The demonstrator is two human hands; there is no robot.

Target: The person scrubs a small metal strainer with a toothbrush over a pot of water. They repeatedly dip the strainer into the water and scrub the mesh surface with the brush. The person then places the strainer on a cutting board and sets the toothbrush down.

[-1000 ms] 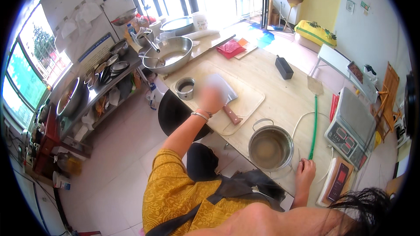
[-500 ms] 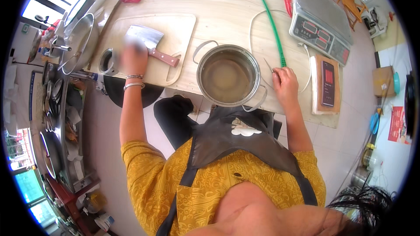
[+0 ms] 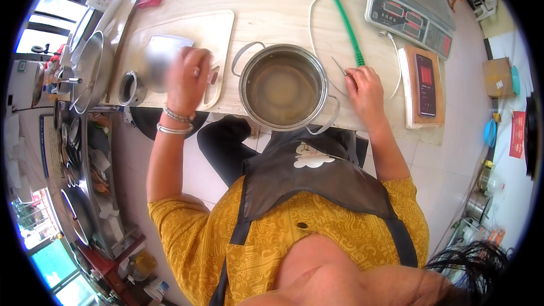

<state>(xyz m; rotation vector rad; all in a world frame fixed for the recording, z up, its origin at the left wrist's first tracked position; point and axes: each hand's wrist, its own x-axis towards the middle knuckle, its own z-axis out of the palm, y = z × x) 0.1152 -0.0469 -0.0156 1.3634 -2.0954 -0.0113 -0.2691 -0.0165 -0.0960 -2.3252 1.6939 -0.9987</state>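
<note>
So, on the counter you have one wooden cutting board near the left edge, and one steel pot at the front edge, holding only cloudy liquid. I judge the cutting has not started: no food lies on the board. Your left hand has its fingers closed around the handle of one cleaver over the board. Your right hand rests at the front edge beside the pot, fingers loosely together, touching one thin metal tool; whether it grips it, I cannot tell. One small steel ring sits at the left front corner.
</note>
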